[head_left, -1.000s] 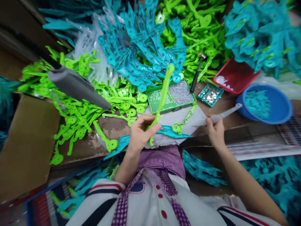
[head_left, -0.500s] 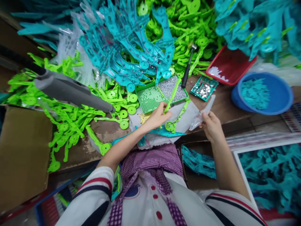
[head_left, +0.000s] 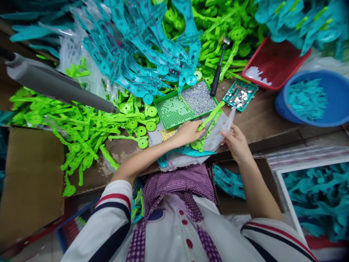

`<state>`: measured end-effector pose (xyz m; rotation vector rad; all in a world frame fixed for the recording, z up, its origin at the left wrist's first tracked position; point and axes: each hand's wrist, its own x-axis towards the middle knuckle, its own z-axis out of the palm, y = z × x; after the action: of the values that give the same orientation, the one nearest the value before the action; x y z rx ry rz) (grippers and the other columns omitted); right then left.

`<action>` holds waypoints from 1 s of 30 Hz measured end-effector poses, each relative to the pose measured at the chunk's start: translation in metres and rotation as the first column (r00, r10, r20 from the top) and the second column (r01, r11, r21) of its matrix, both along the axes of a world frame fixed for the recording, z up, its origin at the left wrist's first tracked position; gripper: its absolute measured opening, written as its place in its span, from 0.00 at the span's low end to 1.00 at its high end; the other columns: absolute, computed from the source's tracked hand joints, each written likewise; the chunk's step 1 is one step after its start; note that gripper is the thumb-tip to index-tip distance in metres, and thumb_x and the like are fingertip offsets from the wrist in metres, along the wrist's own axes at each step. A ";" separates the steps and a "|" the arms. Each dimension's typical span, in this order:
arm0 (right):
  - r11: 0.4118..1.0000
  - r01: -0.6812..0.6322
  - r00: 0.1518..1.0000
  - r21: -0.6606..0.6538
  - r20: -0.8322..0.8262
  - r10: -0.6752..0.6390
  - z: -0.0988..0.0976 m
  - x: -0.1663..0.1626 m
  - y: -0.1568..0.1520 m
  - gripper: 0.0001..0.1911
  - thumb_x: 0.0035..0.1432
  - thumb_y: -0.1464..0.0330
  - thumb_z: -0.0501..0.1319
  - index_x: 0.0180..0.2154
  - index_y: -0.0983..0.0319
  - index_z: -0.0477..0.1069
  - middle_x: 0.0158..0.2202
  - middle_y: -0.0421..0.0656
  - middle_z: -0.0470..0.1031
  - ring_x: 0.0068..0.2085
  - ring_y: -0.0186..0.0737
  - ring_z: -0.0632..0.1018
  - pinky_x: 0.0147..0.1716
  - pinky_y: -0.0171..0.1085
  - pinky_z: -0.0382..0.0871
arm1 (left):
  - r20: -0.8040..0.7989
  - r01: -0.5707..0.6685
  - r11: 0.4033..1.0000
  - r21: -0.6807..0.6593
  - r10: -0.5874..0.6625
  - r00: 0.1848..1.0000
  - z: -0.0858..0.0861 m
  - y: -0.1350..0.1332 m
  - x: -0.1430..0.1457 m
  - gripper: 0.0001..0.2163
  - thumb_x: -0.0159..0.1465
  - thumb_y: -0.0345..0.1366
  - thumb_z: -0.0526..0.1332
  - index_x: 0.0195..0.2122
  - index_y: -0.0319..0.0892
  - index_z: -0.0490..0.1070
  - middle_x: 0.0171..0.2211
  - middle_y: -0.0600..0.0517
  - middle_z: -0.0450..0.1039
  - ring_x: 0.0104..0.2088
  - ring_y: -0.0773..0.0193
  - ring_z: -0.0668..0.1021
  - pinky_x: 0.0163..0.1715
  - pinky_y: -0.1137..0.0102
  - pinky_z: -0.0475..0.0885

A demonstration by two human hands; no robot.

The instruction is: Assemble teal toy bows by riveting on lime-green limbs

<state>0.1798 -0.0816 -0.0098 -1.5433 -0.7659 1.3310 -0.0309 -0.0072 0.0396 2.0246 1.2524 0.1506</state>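
My left hand [head_left: 191, 131] is closed on a lime-green plastic piece [head_left: 211, 115] with a long flat arm, tilted up to the right. A translucent white plastic piece [head_left: 230, 119], long and narrow, is pinched in my right hand [head_left: 236, 142] by its lower end. Between the hands, a second green part [head_left: 198, 145] with a round end and small fittings lies on a grey cloth [head_left: 177, 162]. Beneath it is a teal plastic part [head_left: 196, 152] close to the table's front edge. My left hand's fingertips are partly hidden.
A green tray [head_left: 174, 124] of small metal pieces lies beyond my hands, with a hammer [head_left: 216, 78], a small tray of silvery discs [head_left: 240, 95], a red tray [head_left: 283, 62] and a blue bucket [head_left: 336, 94]. Green parts [head_left: 81, 134] and teal parts [head_left: 144, 47] are heaped behind and left.
My left hand has moved right with the green piece, which now slants lower. My right hand has come slightly left and in, with the white piece more upright. The camera view has shifted a little.
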 end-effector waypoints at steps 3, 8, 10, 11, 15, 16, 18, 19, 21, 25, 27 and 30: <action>0.999 -0.054 0.998 -0.009 0.015 0.054 -0.001 -0.006 0.001 0.30 0.46 0.50 0.72 0.48 0.55 0.69 0.29 0.39 0.77 0.24 0.37 0.74 0.25 0.40 0.73 | -0.018 0.050 0.998 -0.035 -0.050 0.999 -0.005 -0.007 -0.002 0.08 0.67 0.40 0.62 0.40 0.41 0.74 0.31 0.49 0.72 0.33 0.56 0.76 0.36 0.63 0.67; 0.991 -0.128 0.991 -0.031 0.030 0.129 -0.002 -0.015 -0.002 0.33 0.45 0.48 0.73 0.47 0.55 0.66 0.25 0.36 0.74 0.23 0.38 0.75 0.24 0.40 0.74 | -0.043 0.102 0.990 -0.098 -0.107 0.993 -0.011 -0.010 -0.009 0.09 0.65 0.42 0.65 0.38 0.42 0.71 0.35 0.49 0.75 0.37 0.57 0.77 0.36 0.65 0.66; 0.991 -0.121 0.992 -0.051 0.019 0.122 -0.003 -0.018 -0.004 0.35 0.43 0.47 0.74 0.46 0.55 0.64 0.24 0.35 0.74 0.22 0.38 0.75 0.24 0.40 0.75 | -0.020 0.095 0.988 -0.124 -0.098 0.995 -0.011 -0.010 -0.012 0.10 0.64 0.43 0.66 0.36 0.42 0.70 0.36 0.50 0.75 0.38 0.58 0.77 0.36 0.65 0.65; 0.992 -0.111 0.994 -0.058 0.015 0.112 -0.003 -0.019 -0.005 0.36 0.42 0.47 0.74 0.46 0.55 0.64 0.24 0.35 0.74 0.22 0.38 0.75 0.23 0.40 0.75 | -0.009 0.092 0.987 -0.135 -0.094 0.996 -0.011 -0.010 -0.012 0.11 0.63 0.44 0.67 0.35 0.42 0.69 0.37 0.50 0.76 0.38 0.58 0.77 0.35 0.66 0.65; 0.997 -0.051 0.998 -0.066 0.045 0.054 -0.003 -0.023 -0.007 0.37 0.40 0.46 0.75 0.46 0.55 0.63 0.28 0.36 0.75 0.22 0.38 0.76 0.23 0.41 0.77 | -0.011 0.082 0.982 -0.169 -0.085 0.996 -0.011 -0.012 -0.012 0.12 0.61 0.44 0.68 0.35 0.43 0.69 0.34 0.52 0.75 0.36 0.60 0.76 0.34 0.66 0.64; 0.996 -0.041 0.997 -0.078 0.058 0.046 -0.003 -0.024 -0.007 0.37 0.40 0.46 0.74 0.46 0.55 0.63 0.30 0.36 0.75 0.22 0.38 0.76 0.23 0.41 0.77 | -0.009 0.083 0.981 -0.177 -0.086 0.996 -0.011 -0.012 -0.011 0.12 0.61 0.43 0.68 0.36 0.43 0.69 0.33 0.52 0.74 0.35 0.60 0.76 0.33 0.66 0.64; 0.992 -0.035 0.996 -0.124 0.078 0.045 -0.003 -0.026 -0.006 0.37 0.42 0.47 0.74 0.46 0.56 0.62 0.31 0.37 0.75 0.22 0.39 0.77 0.23 0.41 0.77 | 0.020 0.089 0.976 -0.199 -0.087 0.996 -0.014 -0.011 -0.010 0.10 0.62 0.41 0.67 0.36 0.43 0.69 0.33 0.53 0.74 0.34 0.61 0.76 0.34 0.67 0.64; 0.988 -0.036 0.995 -0.147 0.084 0.049 -0.003 -0.026 -0.005 0.37 0.42 0.47 0.73 0.47 0.56 0.61 0.30 0.37 0.75 0.22 0.39 0.77 0.22 0.40 0.76 | 0.044 0.093 0.973 -0.211 -0.086 0.995 -0.015 -0.010 -0.010 0.09 0.63 0.41 0.66 0.35 0.42 0.68 0.33 0.53 0.74 0.34 0.62 0.76 0.34 0.67 0.64; 0.984 -0.040 0.993 -0.173 0.101 0.058 -0.003 -0.025 -0.003 0.37 0.42 0.48 0.73 0.47 0.57 0.60 0.29 0.36 0.73 0.23 0.39 0.77 0.20 0.39 0.74 | 0.091 0.099 0.968 -0.231 -0.080 0.993 -0.017 -0.008 -0.010 0.10 0.63 0.42 0.66 0.34 0.42 0.68 0.33 0.52 0.74 0.34 0.62 0.76 0.35 0.67 0.65; 0.969 -0.123 0.973 -0.215 0.167 0.161 -0.003 -0.018 0.000 0.39 0.44 0.48 0.72 0.51 0.57 0.59 0.25 0.34 0.71 0.20 0.40 0.75 0.16 0.38 0.70 | 0.086 0.087 0.969 -0.232 -0.069 0.994 -0.019 -0.007 -0.008 0.17 0.57 0.47 0.72 0.34 0.42 0.68 0.34 0.52 0.76 0.35 0.61 0.76 0.35 0.66 0.65; 0.959 -0.178 0.948 -0.218 0.224 0.227 -0.002 -0.012 0.001 0.41 0.45 0.47 0.71 0.54 0.58 0.58 0.23 0.33 0.70 0.19 0.40 0.73 0.16 0.39 0.70 | 0.054 0.075 0.972 -0.223 -0.064 0.996 -0.019 -0.008 -0.007 0.17 0.55 0.46 0.73 0.34 0.42 0.69 0.35 0.52 0.77 0.36 0.60 0.77 0.35 0.66 0.65; 0.962 -0.208 0.913 -0.175 0.317 0.255 -0.002 -0.005 0.004 0.46 0.46 0.47 0.71 0.60 0.60 0.58 0.28 0.38 0.74 0.20 0.39 0.73 0.17 0.39 0.70 | 0.032 0.070 0.972 -0.224 -0.064 0.997 -0.018 -0.007 -0.006 0.18 0.54 0.46 0.74 0.35 0.42 0.70 0.37 0.51 0.78 0.37 0.59 0.78 0.35 0.66 0.66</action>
<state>0.1752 -0.0773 -0.0122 -1.8666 -1.1211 1.3270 -0.0369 -0.0144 0.0211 1.8609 1.1303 0.0009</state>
